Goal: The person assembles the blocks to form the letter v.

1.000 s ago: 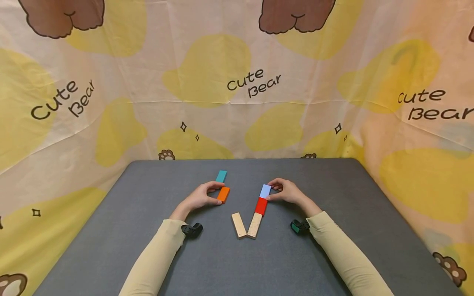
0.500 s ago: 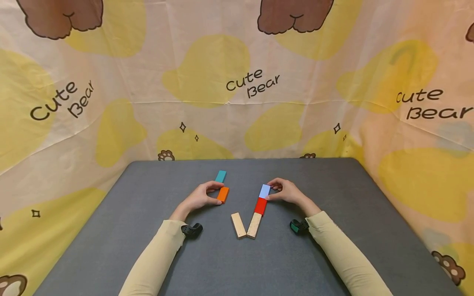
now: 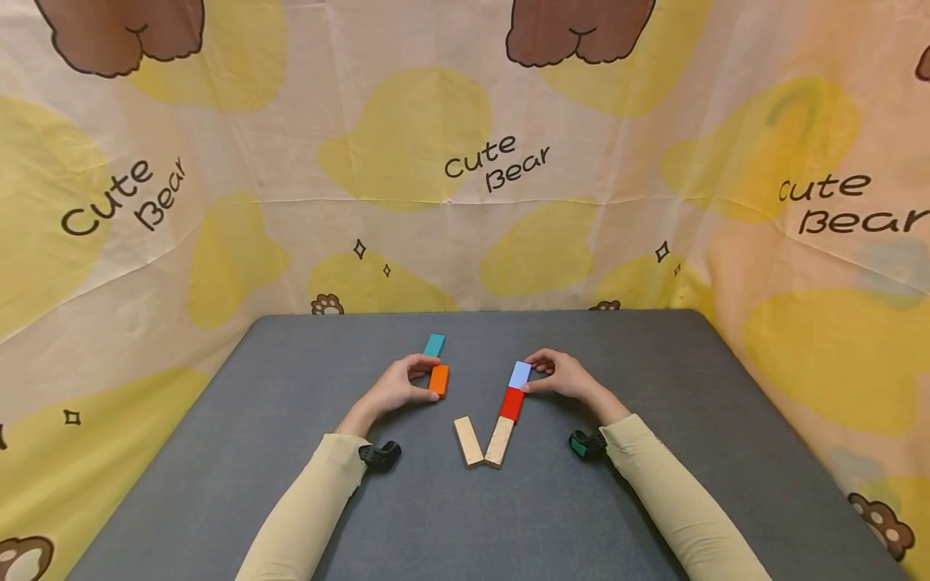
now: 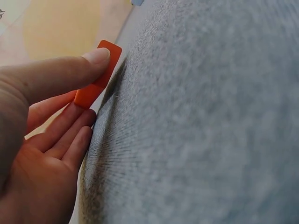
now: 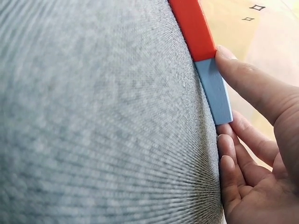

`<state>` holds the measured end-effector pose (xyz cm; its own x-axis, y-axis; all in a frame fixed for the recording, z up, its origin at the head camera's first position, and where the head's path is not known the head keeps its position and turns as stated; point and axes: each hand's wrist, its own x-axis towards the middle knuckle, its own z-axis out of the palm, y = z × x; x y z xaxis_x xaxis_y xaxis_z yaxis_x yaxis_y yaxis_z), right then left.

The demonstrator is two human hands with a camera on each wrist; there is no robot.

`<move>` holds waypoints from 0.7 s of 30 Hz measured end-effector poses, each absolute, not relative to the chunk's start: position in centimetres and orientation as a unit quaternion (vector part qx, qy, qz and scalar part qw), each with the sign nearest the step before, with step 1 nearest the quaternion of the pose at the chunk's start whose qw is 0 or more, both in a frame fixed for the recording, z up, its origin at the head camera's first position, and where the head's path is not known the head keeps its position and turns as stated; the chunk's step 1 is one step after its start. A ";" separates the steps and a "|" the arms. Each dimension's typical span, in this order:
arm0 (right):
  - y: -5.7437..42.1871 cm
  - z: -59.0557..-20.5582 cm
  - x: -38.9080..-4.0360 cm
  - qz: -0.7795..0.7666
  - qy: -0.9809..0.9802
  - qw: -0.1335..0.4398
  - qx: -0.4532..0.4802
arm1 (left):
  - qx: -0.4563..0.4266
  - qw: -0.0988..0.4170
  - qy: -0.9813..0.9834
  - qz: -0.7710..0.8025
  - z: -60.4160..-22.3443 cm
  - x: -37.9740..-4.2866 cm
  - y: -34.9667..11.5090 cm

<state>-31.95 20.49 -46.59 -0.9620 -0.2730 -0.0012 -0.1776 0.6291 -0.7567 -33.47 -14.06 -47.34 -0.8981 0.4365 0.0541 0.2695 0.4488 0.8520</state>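
Note:
My left hand (image 3: 395, 384) pinches an orange block (image 3: 439, 380) between thumb and fingers. In the left wrist view the orange block (image 4: 100, 74) is tilted, with the thumb pressed on its end, close over the cloth. Just beyond it lies a teal block (image 3: 434, 345). My right hand (image 3: 563, 376) holds a light blue block (image 3: 519, 375), fingers at its far end and thumb near its joint with a red block (image 3: 512, 404). Seen from the right wrist, the light blue block (image 5: 215, 91) meets the red block (image 5: 194, 30) end to end.
Two plain wooden blocks lie in a V at centre: the left wooden block (image 3: 468, 442) stands apart at its far end, while the right wooden block (image 3: 499, 442) continues the red and blue row. A grey table (image 3: 465, 524) carries everything, with a printed bear curtain (image 3: 407, 137) behind.
My left hand has shifted slightly, and the orange block has turned a little more upright in the head view. My right hand and the other blocks stay where they were.

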 end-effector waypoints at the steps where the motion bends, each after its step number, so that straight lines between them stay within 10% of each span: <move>1: 20.5 -46.6 -32.0 -0.412 0.901 0.058 -0.125 | 0.208 0.085 0.847 0.482 -47.4 -33.4 -14.0; 21: 20.5 -46.6 -32.0 -0.415 0.900 0.058 -0.120 | 0.194 0.088 0.843 0.495 -46.9 -32.5 -13.5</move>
